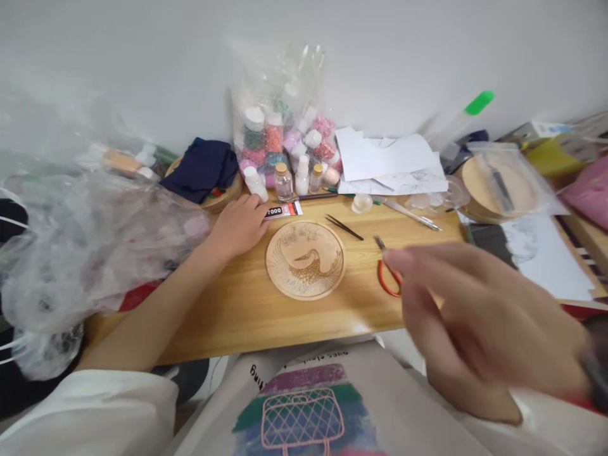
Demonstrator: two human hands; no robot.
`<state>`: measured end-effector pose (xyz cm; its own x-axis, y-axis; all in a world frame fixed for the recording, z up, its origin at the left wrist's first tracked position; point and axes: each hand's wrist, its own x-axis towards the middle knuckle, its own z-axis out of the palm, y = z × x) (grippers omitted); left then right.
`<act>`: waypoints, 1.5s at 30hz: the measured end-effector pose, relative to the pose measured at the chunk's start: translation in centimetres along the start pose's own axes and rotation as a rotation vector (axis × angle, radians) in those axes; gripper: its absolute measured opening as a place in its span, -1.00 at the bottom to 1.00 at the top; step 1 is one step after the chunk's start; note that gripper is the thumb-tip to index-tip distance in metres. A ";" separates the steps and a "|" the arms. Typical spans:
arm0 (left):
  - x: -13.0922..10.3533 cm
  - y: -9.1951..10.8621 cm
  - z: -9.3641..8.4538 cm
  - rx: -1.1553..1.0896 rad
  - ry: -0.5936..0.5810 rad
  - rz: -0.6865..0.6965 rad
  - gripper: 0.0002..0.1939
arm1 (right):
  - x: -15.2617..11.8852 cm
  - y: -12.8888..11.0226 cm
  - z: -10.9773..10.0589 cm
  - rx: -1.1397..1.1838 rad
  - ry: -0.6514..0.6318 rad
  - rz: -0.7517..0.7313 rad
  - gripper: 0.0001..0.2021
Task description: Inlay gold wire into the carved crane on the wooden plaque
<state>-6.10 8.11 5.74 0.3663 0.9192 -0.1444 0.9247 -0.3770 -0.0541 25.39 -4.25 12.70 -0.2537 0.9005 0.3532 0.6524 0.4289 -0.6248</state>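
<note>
Left grip (242, 223), half curled, touches the tube (285, 209) reading "7000"; blurred right grip's (479, 316) opening and hold, I cannot tell.

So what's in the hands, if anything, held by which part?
Left hand: fingers at the left end of the tube marked 7000, grip or touch can't be told. Right hand: blurred, nothing visible in it.

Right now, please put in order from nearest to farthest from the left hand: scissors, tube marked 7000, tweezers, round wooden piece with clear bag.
From the left hand:
1. Tube marked 7000, at its fingers.
2. Tweezers, right of the tube.
3. Scissors, farther right.
4. Round wooden piece, far right.
</note>
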 end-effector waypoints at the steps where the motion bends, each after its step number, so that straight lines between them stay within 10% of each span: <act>1: 0.0 0.0 0.0 -0.001 0.003 0.000 -0.61 | 1.7 0.6 1.1 -0.076 0.036 0.008 -0.76; 7: -0.4 0.5 0.2 -0.002 0.058 -0.019 -0.62 | 0.5 6.6 3.4 -0.472 -0.153 0.482 -0.76; 17: -4.5 6.5 2.2 -0.009 0.502 0.186 -0.66 | -1.1 9.8 4.1 -0.541 -0.159 0.609 -0.70; 22: -7.1 14.3 3.8 -0.157 0.581 0.437 -0.59 | 2.9 8.1 4.7 -0.601 -0.074 0.335 -0.75; 27: -6.1 17.7 4.8 -0.088 0.582 0.542 -0.51 | 9.4 5.7 8.1 -0.648 -0.480 0.126 -0.87; 36: -3.8 12.6 0.7 -0.205 0.734 0.315 -0.59 | 10.1 5.3 6.3 -0.441 -0.592 0.062 -0.87; 40: -1.5 8.5 -1.5 -0.306 0.493 0.367 -0.77 | 9.1 3.8 4.4 -0.088 -0.500 -0.222 -0.87; 45: -1.0 6.6 -2.5 -0.698 0.228 0.499 -0.74 | 8.1 2.4 4.1 0.213 -0.294 -0.118 -0.97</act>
<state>-0.11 4.98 7.97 0.6865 0.6948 0.2145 0.4773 -0.6531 0.5879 21.97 4.34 11.22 -0.5325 0.8130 0.2355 0.4511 0.5080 -0.7338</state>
